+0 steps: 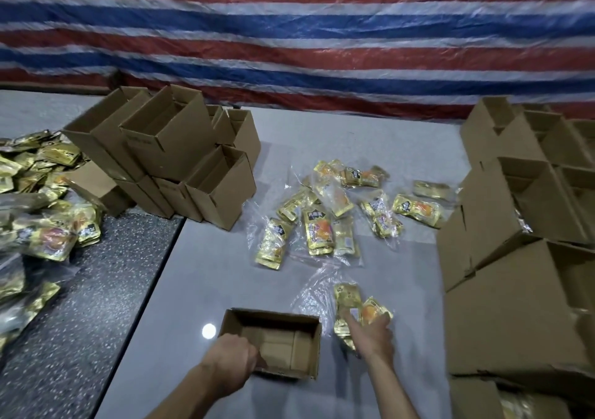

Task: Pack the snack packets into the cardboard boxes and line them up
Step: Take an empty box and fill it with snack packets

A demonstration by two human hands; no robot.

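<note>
Left grip (233,359) clasps the near wall of the open cardboard box (314,351) on the tabletop (199,273). Right grip (375,333) grasps gold snack packets (347,294) just beside it.

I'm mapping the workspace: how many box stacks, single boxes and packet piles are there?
Box stacks: 2, left stack and right stack
Single boxes: 1, the box gripped by the left hand
Packet piles: 3, heap, spread, bundle in the right hand
Total: 6
</note>
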